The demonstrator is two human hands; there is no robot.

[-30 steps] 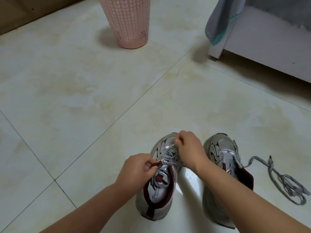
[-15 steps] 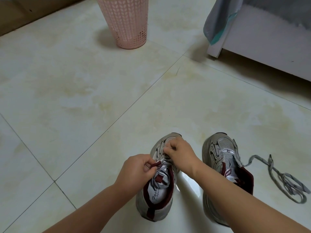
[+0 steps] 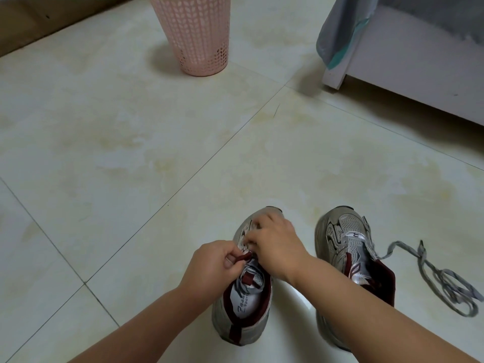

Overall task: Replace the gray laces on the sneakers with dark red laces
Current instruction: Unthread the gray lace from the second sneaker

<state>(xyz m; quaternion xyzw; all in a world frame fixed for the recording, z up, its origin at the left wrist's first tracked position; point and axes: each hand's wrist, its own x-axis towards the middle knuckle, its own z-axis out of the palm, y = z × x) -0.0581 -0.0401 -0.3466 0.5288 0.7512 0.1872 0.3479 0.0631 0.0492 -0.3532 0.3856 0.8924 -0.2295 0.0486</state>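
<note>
Two grey sneakers with dark red lining stand on the tiled floor. The left sneaker (image 3: 242, 310) is under both hands. My left hand (image 3: 212, 263) pinches the dark red edge of the collar (image 3: 242, 258) beside the tongue. My right hand (image 3: 275, 244) is curled over the front eyelets and pinches the grey lace there; the lace itself is mostly hidden. The right sneaker (image 3: 343, 239) has no lace in its eyelets. A loose grey lace (image 3: 440, 279) lies in loops on the floor to its right, one end touching the shoe.
A pink perforated basket (image 3: 193, 32) stands at the far middle. White furniture (image 3: 408, 66) with grey cloth (image 3: 337, 35) hanging over its corner occupies the far right. A brown board runs along the far left edge.
My right hand has dropped from above the toe down onto the left sneaker's eyelets and moved slightly left. My left hand keeps its pinch in place.
</note>
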